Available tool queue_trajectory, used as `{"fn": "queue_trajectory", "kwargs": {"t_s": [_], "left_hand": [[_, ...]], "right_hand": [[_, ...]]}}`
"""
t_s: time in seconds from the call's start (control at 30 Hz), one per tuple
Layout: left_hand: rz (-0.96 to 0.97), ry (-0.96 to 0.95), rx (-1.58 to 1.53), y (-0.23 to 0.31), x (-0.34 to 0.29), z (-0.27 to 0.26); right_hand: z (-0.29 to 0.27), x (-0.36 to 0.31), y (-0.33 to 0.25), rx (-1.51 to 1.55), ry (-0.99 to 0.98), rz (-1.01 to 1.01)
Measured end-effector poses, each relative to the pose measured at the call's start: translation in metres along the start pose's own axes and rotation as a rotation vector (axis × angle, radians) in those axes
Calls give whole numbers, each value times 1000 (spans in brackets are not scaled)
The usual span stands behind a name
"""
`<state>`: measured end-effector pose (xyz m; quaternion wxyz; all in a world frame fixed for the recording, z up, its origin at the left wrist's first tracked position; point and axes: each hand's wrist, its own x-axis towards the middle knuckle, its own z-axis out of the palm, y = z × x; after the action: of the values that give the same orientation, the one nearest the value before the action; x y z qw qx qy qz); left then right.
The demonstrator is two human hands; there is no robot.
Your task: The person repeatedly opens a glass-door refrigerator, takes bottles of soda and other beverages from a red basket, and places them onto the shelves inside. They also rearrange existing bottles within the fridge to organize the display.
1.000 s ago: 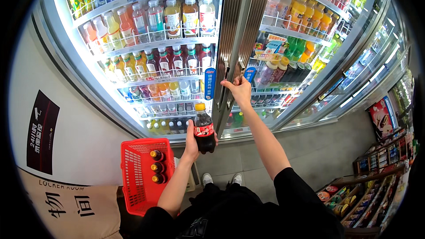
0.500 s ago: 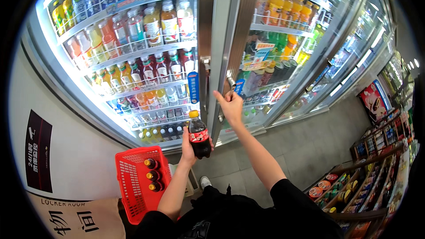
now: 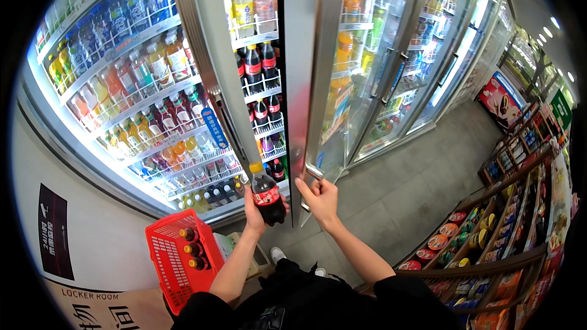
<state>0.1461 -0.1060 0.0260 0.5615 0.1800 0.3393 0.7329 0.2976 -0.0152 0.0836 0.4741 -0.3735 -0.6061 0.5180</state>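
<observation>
My left hand [image 3: 253,214] is wrapped round a cola bottle [image 3: 266,197] with a yellow cap and a red label, held upright with a slight tilt. To its right, my right hand [image 3: 321,199] is closed on the metal handle [image 3: 315,172] of a glass fridge door [image 3: 298,104], its fingers partly hidden. That door stands partly open. Through the gap, fridge shelves [image 3: 259,93] show several dark bottles with red labels and caps, below a row of yellow and pink drinks. Below left of my left hand, a red shopping basket [image 3: 160,253] holds 3 dark bottles [image 3: 194,249] with orange caps.
A closed fridge door with a blue-tagged frame [image 3: 211,79] covers shelves of drinks on the left. More glass fridge doors [image 3: 403,67] run off to the right above a grey tiled floor [image 3: 416,177]. Snack shelves [image 3: 483,250] stand at the lower right.
My right hand has pulled the fridge door open toward me, uncovering the bottle shelves. The view has swung right; my left hand still holds the cola bottle.
</observation>
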Motion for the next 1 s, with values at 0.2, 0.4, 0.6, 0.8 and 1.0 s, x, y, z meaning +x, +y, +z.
{"fn": "queue_trajectory", "kwargs": {"t_s": [0.2, 0.4, 0.6, 0.8, 1.0], "left_hand": [[-110, -92, 3, -54, -5, 44], [-228, -251, -60, -107, -9, 100], [-403, -402, -58, -148, 1, 135], [-460, -479, -25, -160, 27, 146], [-509, -523, -36, -151, 83, 141]], "right_hand": [[-95, -40, 4, 28, 137, -28], [-169, -68, -6, -353, 335, -256], [-218, -72, 12, -527, 607, -240], [-282, -77, 15, -355, 492, -87], [-262, -68, 3, -693, 1068, -417]]}}
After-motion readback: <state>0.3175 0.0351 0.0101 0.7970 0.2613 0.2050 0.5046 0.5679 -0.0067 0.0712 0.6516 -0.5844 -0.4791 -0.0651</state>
